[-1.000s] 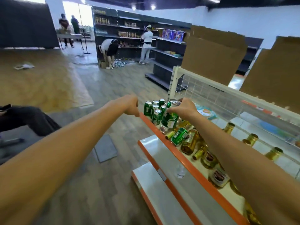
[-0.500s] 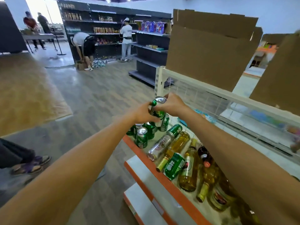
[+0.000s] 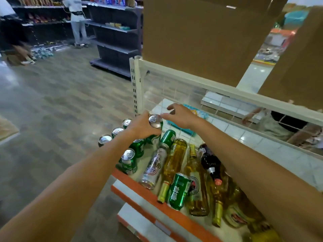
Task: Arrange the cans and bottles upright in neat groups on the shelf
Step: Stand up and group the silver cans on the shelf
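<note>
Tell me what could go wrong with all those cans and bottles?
The left hand grips a silver-topped green metal can, and its forearm passes right beside the frontmost standing green can at the orange shelf edge; a bump might knock that off. The long yellow glass bottle lies on its side and could roll and break.
</note>
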